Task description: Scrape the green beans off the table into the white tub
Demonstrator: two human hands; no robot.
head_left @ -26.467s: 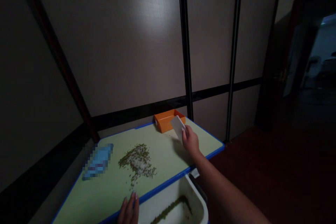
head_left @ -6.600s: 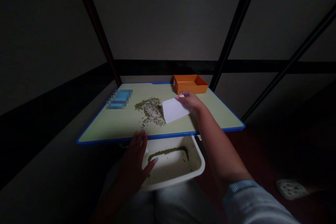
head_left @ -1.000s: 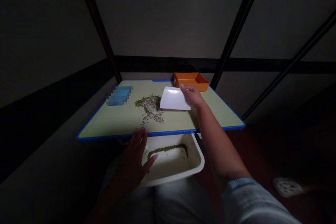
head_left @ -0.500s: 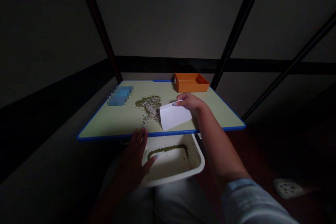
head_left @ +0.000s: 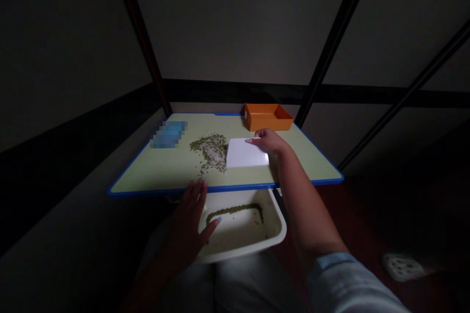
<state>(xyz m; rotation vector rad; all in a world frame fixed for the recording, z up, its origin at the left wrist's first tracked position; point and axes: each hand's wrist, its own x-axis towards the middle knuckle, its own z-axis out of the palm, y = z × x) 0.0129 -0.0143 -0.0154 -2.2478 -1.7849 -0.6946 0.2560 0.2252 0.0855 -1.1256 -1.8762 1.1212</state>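
Note:
My right hand (head_left: 268, 141) pinches the far edge of a white card-like sheet (head_left: 246, 153) over the table, thumb on top. Just left of the sheet spreads a loose heap of small green and pale grains (head_left: 211, 149); its right side meets the sheet's left edge. My left hand (head_left: 193, 208) has its fingers spread, the tips at the table's near edge and the thumb over the white basin (head_left: 278, 225). In that basin, below the table edge, a band of green grains (head_left: 235, 209) lies along the far side of the bottom.
The pale table (head_left: 147, 176) has a blue rim. An orange open box (head_left: 268, 118) stands at its back right, and a blurred-out blue item (head_left: 169, 134) lies at the left. Walls rise close behind and on the left. A white perforated shoe (head_left: 402, 266) is on the floor at right.
My right hand has moved slightly right, and the sheet's near edge has swung up and away from the table's front edge. My left hand has stayed in place.

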